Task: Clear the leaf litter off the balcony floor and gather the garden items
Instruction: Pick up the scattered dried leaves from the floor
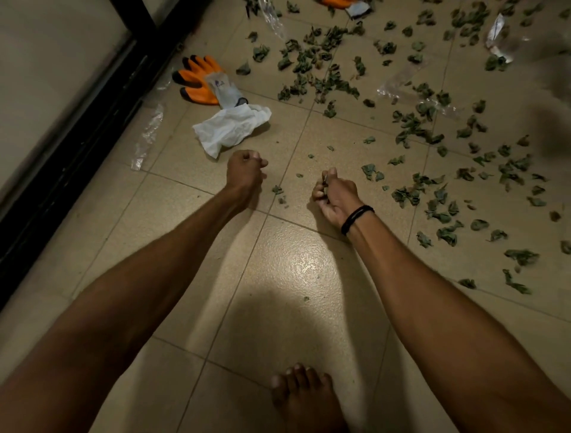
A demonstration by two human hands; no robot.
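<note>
Leaves (pixel 325 182) sit pinched in grip of right hand (pixel 336 196); left hand (pixel 245 170) clenched.

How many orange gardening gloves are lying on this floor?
2. One orange glove lies by the black frame, next to a white cloth. A second orange glove is cut off at the top edge, so partly hidden. Others may be out of view.

Left hand (pixel 245 171): fist curled, palm side hidden; what it holds, if anything, cannot be told.
Right hand (pixel 335 194): leaf bits (pixel 325 182) mostly buried between its fingers.
Second orange glove (pixel 335 2): cut by the top edge.
Right-edge shape (pixel 553 102): blurred, unidentifiable.
Foot (pixel 304 398): heel cut off below.
</note>
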